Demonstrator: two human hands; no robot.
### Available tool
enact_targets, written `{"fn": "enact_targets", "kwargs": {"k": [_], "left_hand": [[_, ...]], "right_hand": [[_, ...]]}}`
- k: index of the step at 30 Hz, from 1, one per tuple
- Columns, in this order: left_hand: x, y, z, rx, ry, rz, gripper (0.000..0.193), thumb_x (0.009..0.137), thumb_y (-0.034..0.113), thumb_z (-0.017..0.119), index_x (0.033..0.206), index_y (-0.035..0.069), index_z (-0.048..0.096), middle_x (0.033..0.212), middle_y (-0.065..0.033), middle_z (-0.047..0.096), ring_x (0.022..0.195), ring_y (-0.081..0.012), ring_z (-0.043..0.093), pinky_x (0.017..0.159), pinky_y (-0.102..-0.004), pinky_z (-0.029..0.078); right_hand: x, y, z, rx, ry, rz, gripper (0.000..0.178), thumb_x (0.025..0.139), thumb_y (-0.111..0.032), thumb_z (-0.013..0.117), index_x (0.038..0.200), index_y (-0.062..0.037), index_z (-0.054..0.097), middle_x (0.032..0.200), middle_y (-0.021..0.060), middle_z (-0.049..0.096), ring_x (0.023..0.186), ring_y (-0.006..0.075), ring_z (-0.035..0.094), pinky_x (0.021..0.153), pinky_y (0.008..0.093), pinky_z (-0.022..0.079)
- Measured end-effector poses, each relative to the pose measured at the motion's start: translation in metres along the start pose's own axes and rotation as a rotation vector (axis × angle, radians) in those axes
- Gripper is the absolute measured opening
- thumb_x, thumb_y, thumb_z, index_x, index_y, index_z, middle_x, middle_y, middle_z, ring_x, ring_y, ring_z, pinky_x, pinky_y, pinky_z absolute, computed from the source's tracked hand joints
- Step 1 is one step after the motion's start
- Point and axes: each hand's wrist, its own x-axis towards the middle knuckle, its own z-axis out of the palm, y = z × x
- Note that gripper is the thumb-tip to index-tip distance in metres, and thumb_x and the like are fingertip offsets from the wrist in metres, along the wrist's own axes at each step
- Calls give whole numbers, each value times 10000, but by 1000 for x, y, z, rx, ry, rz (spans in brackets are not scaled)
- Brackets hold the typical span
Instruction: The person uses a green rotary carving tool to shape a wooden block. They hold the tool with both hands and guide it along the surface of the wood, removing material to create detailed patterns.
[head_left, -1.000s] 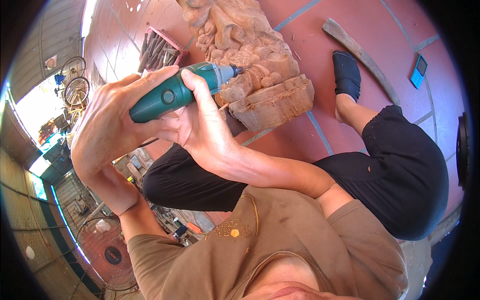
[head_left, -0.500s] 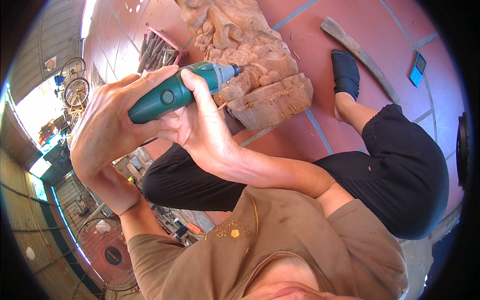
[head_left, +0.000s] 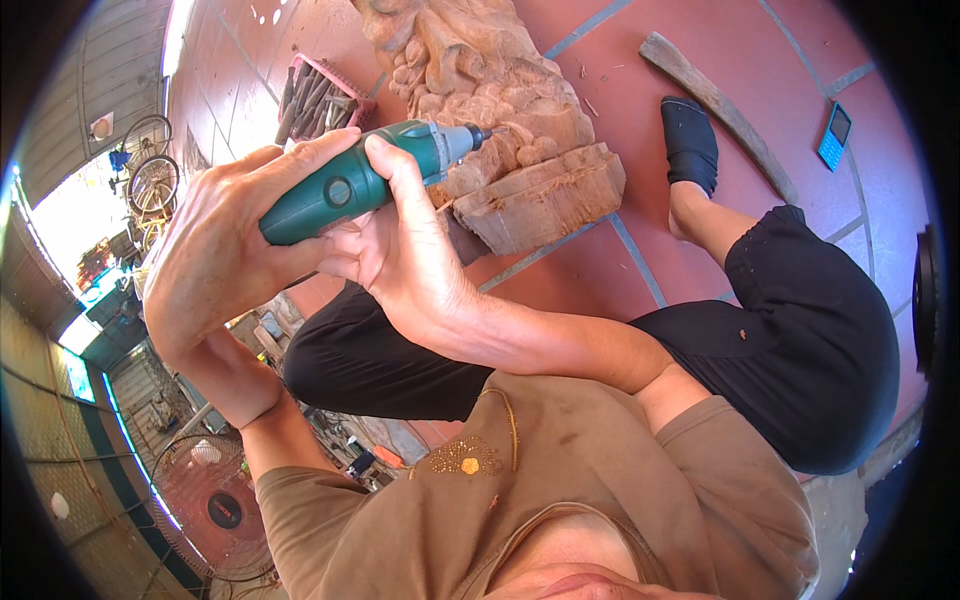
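Note:
A green rotary tool (head_left: pixel 338 192) with a grey nose is gripped in both of my hands. My left hand (head_left: pixel 205 245) wraps round its rear end, thumb along the top. From the other side, my right hand (head_left: pixel 415 250) holds it near the front, its thumb on the body and its other fingers partly hidden underneath. The dark tip of the tool is at the carved wood block (head_left: pixel 490 95), close to some rounded bumps near its squared end; I cannot tell whether the bit touches. Relief carving covers the block's upper face, while the near end is rough.
A pink basket (head_left: pixel 362 100) of chisel-like tools stands left of the carving. To the right, a curved wooden stick (head_left: pixel 715 105) and a blue phone (head_left: pixel 834 138) lie on red tiles by my socked foot (head_left: pixel 690 145). A fan (head_left: pixel 210 505) stands at lower left.
The tool and both hands have shifted only slightly, with the tip a little further back to the left. My grip looks the same.

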Motion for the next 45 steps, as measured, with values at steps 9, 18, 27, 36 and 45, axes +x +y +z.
{"fn": "enact_targets", "kwargs": {"k": [9,18,27,36,45], "left_hand": [[-3,-1,4,21,17,3,710,616,134,767,1304,102,593,864,-150,649,761,-324,650,697,-385,503],[-6,0,7,4,24,-29,714,619,141,757,1313,140,592,825,-154,623,739,-328,637,679,-392,492],[-8,0,7,6,3,-48,716,636,160,760,1330,147,582,806,-145,603,722,-323,619,670,-395,481],[-9,2,8,7,-20,-61,715,649,141,746,1342,153,573,804,-138,602,710,-321,615,663,-394,480],[-10,2,8,-17,-34,-56,729,640,176,779,1339,144,577,823,-143,614,729,-325,628,670,-396,485]], "right_hand": [[-2,1,0,-6,3,-13,532,968,-522,480,1276,-89,489,1120,40,627,1009,178,660,869,350,532],[-4,2,-1,-8,8,-9,521,965,-517,487,1266,-93,510,1065,11,627,937,127,644,844,316,521],[-7,2,-1,7,33,-9,437,962,-504,504,1183,-128,532,935,-41,598,791,68,586,765,269,501],[-11,1,3,16,74,-12,387,945,-502,542,1114,-154,539,884,-67,571,728,40,524,689,243,454],[-14,4,0,9,53,-3,351,941,-513,533,1062,-183,533,859,-80,539,688,29,463,683,242,415]]}}
